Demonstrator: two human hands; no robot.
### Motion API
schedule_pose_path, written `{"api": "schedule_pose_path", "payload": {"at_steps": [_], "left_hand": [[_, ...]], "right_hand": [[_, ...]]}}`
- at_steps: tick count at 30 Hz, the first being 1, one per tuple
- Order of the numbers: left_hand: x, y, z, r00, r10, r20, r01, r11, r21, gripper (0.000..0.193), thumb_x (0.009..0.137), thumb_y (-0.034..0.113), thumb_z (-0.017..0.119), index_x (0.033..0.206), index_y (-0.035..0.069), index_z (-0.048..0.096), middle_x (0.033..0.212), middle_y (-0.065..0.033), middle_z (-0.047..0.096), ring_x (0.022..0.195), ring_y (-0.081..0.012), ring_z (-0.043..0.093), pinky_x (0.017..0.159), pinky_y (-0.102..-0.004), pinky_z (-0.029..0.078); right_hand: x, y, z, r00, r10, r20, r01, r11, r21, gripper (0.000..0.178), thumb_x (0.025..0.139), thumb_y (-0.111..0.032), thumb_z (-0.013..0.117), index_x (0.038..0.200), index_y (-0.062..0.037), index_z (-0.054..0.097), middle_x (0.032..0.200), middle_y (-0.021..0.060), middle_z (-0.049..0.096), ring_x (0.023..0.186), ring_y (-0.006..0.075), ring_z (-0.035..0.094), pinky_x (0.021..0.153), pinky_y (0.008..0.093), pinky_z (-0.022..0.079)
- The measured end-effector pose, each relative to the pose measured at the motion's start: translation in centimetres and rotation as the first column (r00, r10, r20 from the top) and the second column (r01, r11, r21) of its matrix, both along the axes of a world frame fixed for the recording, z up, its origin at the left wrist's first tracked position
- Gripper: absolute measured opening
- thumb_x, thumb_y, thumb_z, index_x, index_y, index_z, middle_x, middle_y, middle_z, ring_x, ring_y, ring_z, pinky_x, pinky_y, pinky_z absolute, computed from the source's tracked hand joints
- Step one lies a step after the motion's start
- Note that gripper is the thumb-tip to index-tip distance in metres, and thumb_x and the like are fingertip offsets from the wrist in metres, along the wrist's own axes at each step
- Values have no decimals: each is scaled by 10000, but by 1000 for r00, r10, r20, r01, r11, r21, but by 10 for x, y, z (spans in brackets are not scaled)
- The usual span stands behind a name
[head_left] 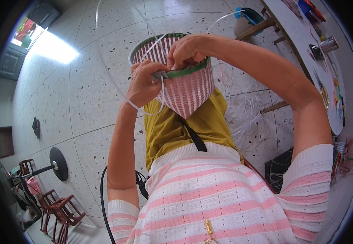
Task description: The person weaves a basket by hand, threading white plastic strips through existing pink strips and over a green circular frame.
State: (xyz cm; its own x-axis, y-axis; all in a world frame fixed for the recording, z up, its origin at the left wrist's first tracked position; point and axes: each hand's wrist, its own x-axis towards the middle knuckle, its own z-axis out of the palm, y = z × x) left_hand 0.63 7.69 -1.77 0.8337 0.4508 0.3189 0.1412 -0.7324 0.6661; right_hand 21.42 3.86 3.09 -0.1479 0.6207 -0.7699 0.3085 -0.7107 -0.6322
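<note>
- Basket (pixel 188 91): one, upper centre of frame — under both hands.
- Left hand (pixel 145 81): gripping the rim (pixel 188 70).
- Right hand (pixel 186 51): fingers bent at rim — cannot tell what they grasp.

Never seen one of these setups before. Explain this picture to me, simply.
There is no robot here: these are a person's own bare hands. The camera sits on their head, looking down, and its wide lens bends straight edges. Picture left is the person's left.

The left hand grips the rim of a pink-and-white basket. The right hand reaches over that rim; its fingertips are hidden, so I cannot tell what they hold. A white strip loops by the left hand.

Loose strips lie on the floor; a table at right bears a shiny cylinder.
</note>
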Motion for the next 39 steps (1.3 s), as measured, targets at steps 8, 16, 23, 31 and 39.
{"api": "schedule_pose_path", "payload": {"at_steps": [8,16,23,31,39], "left_hand": [[-5,-11,0,999,7,-41,-8,1000,-21,321,708,222,888,980,140,737,848,26,619,865,-154,557,975,-368,282],[-7,-26,3,996,-1,-88,-3,999,-41,302,675,176,871,951,125,757,913,24,707,891,-157,546,982,-361,283],[-8,-38,-1,991,70,-117,-70,998,-2,267,623,123,821,883,92,768,927,-7,729,938,-168,533,1014,-390,258],[-9,-38,-6,983,72,-170,-70,997,17,262,620,136,825,867,77,764,905,-1,715,977,-184,541,1041,-419,225],[-8,-39,-8,981,74,-181,-68,997,41,250,634,141,796,868,65,756,908,-10,703,1013,-197,555,1043,-439,228]], "right_hand": [[0,-9,-6,998,16,-56,-14,999,30,146,775,50,763,853,-67,723,710,28,669,557,118,565,496,275,466],[-5,-22,-16,997,8,-72,-6,999,33,128,806,17,761,887,-65,707,718,16,651,562,102,539,478,243,425],[-9,-28,-24,998,53,-28,-51,997,59,127,807,39,748,881,-52,698,743,29,653,606,108,568,499,245,458],[-13,-32,-25,998,0,-65,4,998,65,126,797,74,727,865,-26,690,750,44,651,614,127,578,501,255,471],[-11,-30,-35,1000,-3,-8,3,999,52,124,793,80,724,860,-22,699,751,73,670,584,139,593,451,261,464]]}}
